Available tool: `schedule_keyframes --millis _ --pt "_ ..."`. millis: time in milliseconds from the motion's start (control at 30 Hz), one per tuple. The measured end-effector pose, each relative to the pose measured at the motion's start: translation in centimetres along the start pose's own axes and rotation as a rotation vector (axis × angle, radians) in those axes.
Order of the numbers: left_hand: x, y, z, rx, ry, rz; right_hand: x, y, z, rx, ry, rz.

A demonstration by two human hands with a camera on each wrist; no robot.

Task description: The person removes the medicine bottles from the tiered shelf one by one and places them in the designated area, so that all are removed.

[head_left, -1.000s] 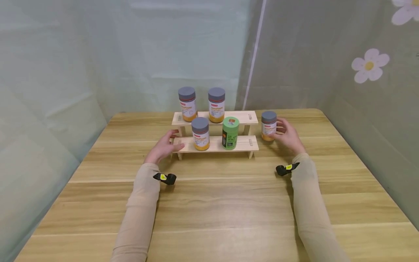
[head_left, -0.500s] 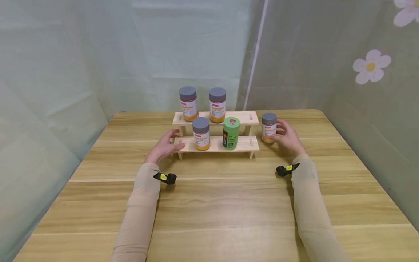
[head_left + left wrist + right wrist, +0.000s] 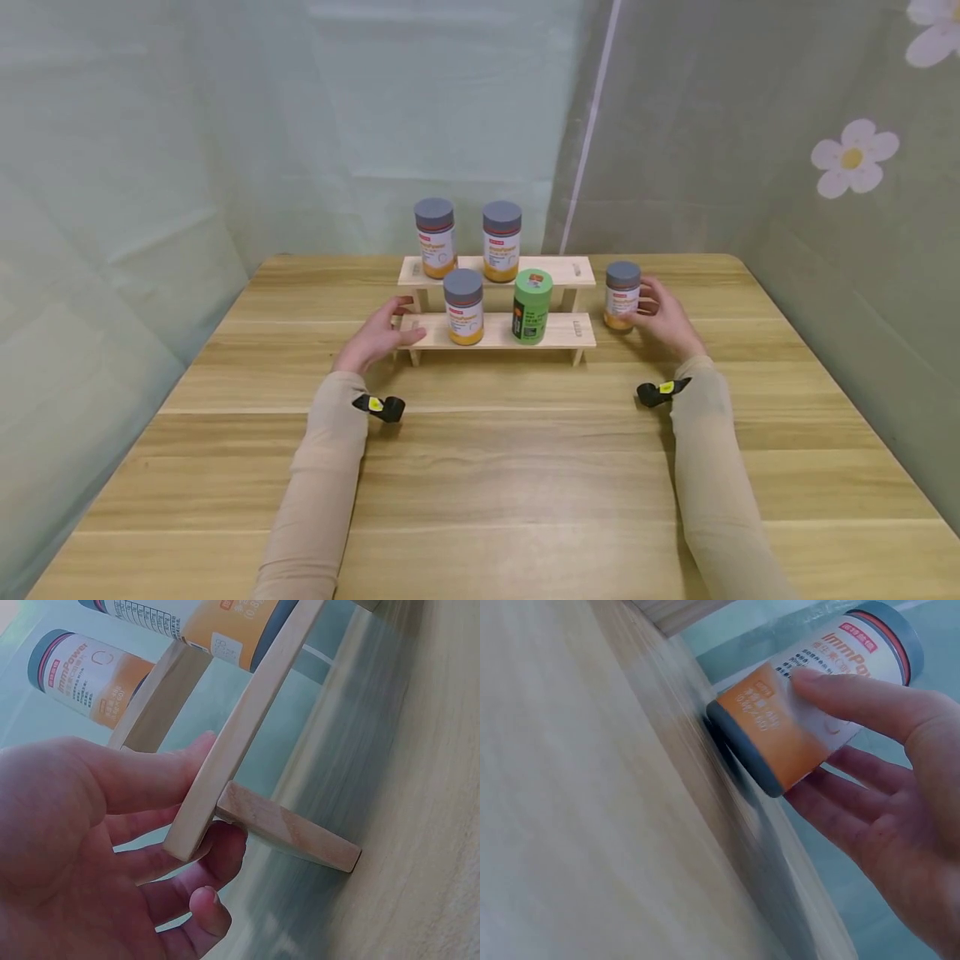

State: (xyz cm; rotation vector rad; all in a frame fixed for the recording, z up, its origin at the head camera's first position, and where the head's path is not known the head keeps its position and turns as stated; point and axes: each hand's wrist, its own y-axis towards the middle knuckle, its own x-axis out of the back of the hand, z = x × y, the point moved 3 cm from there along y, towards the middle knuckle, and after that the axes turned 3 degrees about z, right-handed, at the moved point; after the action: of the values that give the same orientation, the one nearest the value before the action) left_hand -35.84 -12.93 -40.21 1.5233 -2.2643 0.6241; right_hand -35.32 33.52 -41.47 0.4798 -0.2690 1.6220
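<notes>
My left hand (image 3: 377, 335) grips the left end of the lower board of a two-step wooden display stand (image 3: 566, 330). In the left wrist view its thumb lies on top of the board, with fingers curled underneath. To the right of the stand, my right hand (image 3: 667, 318) holds a supplement jar (image 3: 622, 297) with a grey lid, white label and orange lower band. The right wrist view shows the thumb across the jar's label (image 3: 840, 656) and fingers behind it. The jar's base is close over the tabletop, slightly tilted in that view.
Two matching grey-lidded jars (image 3: 502, 242) stand on the upper step. Another grey-lidded jar (image 3: 464, 308) and a green jar (image 3: 532, 308) are on the lower step. All rest on a wooden table (image 3: 517, 483), with a pale curtain (image 3: 360, 108) behind.
The right hand has lowered its jar a little toward the table beside the stand. My left hand keeps its grip on the stand's end. The head view has shifted slightly.
</notes>
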Motion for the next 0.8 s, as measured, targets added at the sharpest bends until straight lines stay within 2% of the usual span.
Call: schedule_keyframes --millis 200,433,633,800 --pt "0.0 -0.1 0.0 0.006 -0.011 0.007 0.1 0.0 -0.2 -0.006 -0.033 0.009" --pt "-0.1 -0.1 0.0 0.017 -0.011 0.012 0.2 0.0 -0.4 -0.026 -0.01 0.013" --pt "0.0 -0.1 0.0 0.016 -0.014 0.008 0.8 -0.6 1.1 0.028 0.079 -0.028" --pt "0.0 0.0 0.2 0.015 -0.012 0.01 1.3 -1.0 2.7 0.052 0.067 -0.055"
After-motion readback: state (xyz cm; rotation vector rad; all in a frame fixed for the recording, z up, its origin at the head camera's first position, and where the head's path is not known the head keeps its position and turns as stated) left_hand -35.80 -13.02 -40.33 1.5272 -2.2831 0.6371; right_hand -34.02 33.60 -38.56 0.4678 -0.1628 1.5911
